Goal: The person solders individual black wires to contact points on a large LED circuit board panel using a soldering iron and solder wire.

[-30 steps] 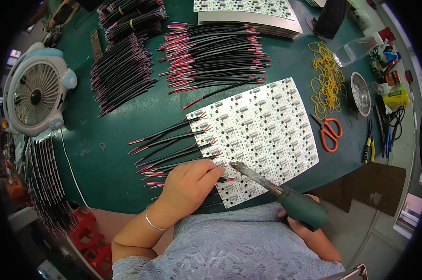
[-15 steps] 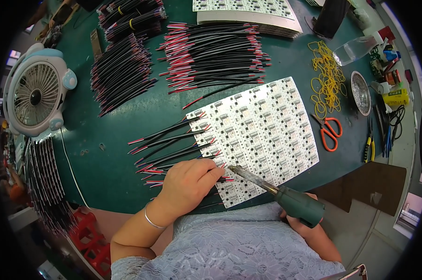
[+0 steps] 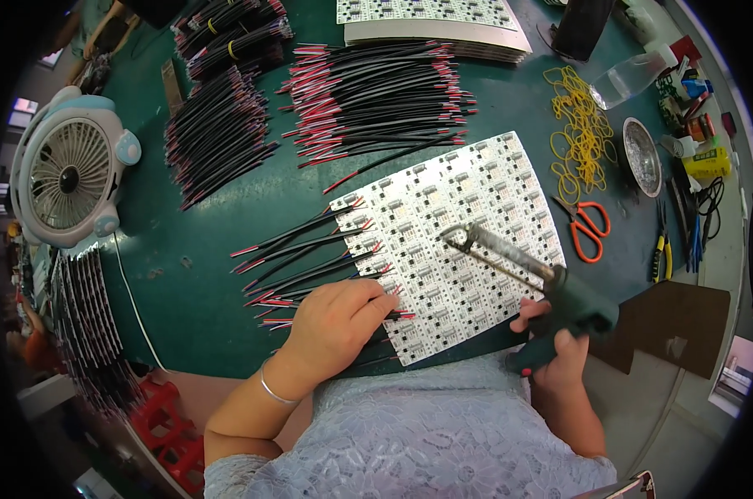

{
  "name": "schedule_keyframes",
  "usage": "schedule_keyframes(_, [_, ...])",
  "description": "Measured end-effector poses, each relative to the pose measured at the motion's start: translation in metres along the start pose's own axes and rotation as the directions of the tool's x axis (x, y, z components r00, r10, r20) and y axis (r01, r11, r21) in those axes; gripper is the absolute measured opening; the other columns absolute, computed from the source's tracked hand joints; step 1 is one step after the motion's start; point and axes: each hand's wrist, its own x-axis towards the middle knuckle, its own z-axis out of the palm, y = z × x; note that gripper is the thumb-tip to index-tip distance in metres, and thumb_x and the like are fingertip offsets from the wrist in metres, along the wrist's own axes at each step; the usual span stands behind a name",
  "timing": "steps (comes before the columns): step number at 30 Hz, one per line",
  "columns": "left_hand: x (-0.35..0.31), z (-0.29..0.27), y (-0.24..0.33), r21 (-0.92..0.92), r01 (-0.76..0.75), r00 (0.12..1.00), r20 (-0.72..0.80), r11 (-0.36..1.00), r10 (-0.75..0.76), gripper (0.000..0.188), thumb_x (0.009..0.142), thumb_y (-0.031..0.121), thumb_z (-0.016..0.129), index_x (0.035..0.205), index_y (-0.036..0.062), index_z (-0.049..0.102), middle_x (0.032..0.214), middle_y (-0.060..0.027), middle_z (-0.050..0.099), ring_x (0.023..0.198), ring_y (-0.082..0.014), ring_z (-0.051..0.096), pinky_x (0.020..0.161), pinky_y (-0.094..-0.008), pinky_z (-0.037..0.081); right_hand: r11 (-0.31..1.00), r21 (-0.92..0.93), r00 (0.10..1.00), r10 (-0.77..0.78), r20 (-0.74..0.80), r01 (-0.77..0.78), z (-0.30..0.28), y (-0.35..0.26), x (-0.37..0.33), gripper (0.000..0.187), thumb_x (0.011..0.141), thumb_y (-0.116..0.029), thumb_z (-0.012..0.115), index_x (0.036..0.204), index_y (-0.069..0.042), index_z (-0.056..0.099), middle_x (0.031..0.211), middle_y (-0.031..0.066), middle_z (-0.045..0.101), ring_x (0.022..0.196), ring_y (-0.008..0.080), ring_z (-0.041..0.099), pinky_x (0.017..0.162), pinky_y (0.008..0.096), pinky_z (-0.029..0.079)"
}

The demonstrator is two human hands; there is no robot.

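A white panel of small circuit boards (image 3: 468,216) lies at an angle on the table before me. Several short black cables (image 3: 297,264) with red and white stripped ends reach over its left edge. My left hand (image 3: 335,320) rests at the lower left edge of the panel, fingers pinched on a cable whose red and white tips poke out by the thumb. In my right hand (image 3: 559,353) is a green soldering gun (image 3: 572,308), gripped by its handle. Its metal tip and thin feed tube hang above the middle of the panel, pointing up and left, seemingly apart from it.
Piles of cables (image 3: 376,104) lie beyond the panel, beside stacked panels (image 3: 435,37). On the right are yellow rubber bands (image 3: 578,125), orange-handled scissors (image 3: 589,229), a metal bowl (image 3: 641,158), a plastic bottle (image 3: 630,79) and pliers (image 3: 662,245). A fan (image 3: 69,175) stands left.
The soldering gun has lifted off the board edge near my left fingers and swung up and to the right, with my right hand now more visible. My left hand has stayed in place.
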Motion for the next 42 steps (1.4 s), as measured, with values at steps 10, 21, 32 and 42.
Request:
schedule_keyframes(10, [0.012, -0.009, 0.012, 0.050, -0.025, 0.984, -0.177, 0.998, 0.033, 0.028, 0.066, 0.007, 0.069, 0.094, 0.0069, 0.066, 0.083, -0.0057, 0.058, 0.069, -0.0225, 0.056, 0.058, -0.0328, 0.046, 0.990, 0.136, 0.999, -0.032, 0.004, 0.032, 0.002, 0.003, 0.035, 0.051, 0.086, -0.034, 0.059, 0.123, -0.001, 0.046, 0.107, 0.0200, 0.061, 0.082, 0.0263, 0.064, 0.076, 0.0360, 0.053])
schedule_keyframes(21, [-0.010, 0.013, 0.031, 0.028, 0.234, 0.964, -0.132, 0.972, -0.229, 0.029, 0.061, 0.004, 0.073, 0.088, 0.0105, 0.063, 0.072, -0.0037, 0.055, 0.058, -0.0223, 0.053, 0.052, -0.0333, 0.042, 0.988, -0.072, 0.969, 0.149, 0.196, -0.137, -0.016, -0.003, -0.021, 0.073, 0.080, -0.049, 0.068, 0.129, 0.001, 0.047, 0.114, 0.0147, 0.061, 0.083, 0.0231, 0.066, 0.074, 0.0340, 0.052])
schedule_keyframes(32, [-0.003, 0.012, 0.034, 0.097, 0.174, 0.976, -0.146, 0.980, -0.159, 0.033, 0.063, 0.002, 0.068, 0.094, 0.0096, 0.065, 0.084, -0.0048, 0.057, 0.068, -0.0228, 0.054, 0.056, -0.0344, 0.042, 0.757, -0.582, 0.899, -0.014, 0.438, 0.295, -0.014, -0.021, -0.011, 0.024, 0.080, -0.013, 0.063, 0.101, -0.002, 0.064, 0.095, 0.0134, 0.066, 0.082, 0.0270, 0.066, 0.075, 0.0340, 0.052])
schedule_keyframes(42, [-0.005, 0.013, 0.034, 0.049, 0.176, 0.982, -0.084, 0.983, -0.172, 0.038, 0.061, -0.001, 0.065, 0.099, 0.0077, 0.066, 0.085, -0.0057, 0.054, 0.069, -0.0226, 0.054, 0.058, -0.0339, 0.043, 0.653, -0.667, 0.886, -0.014, 0.464, 0.360, -0.011, -0.015, -0.012, 0.019, 0.084, -0.018, 0.061, 0.091, 0.000, 0.061, 0.069, 0.0053, 0.062, 0.059, 0.0165, 0.062, 0.059, 0.0288, 0.050])
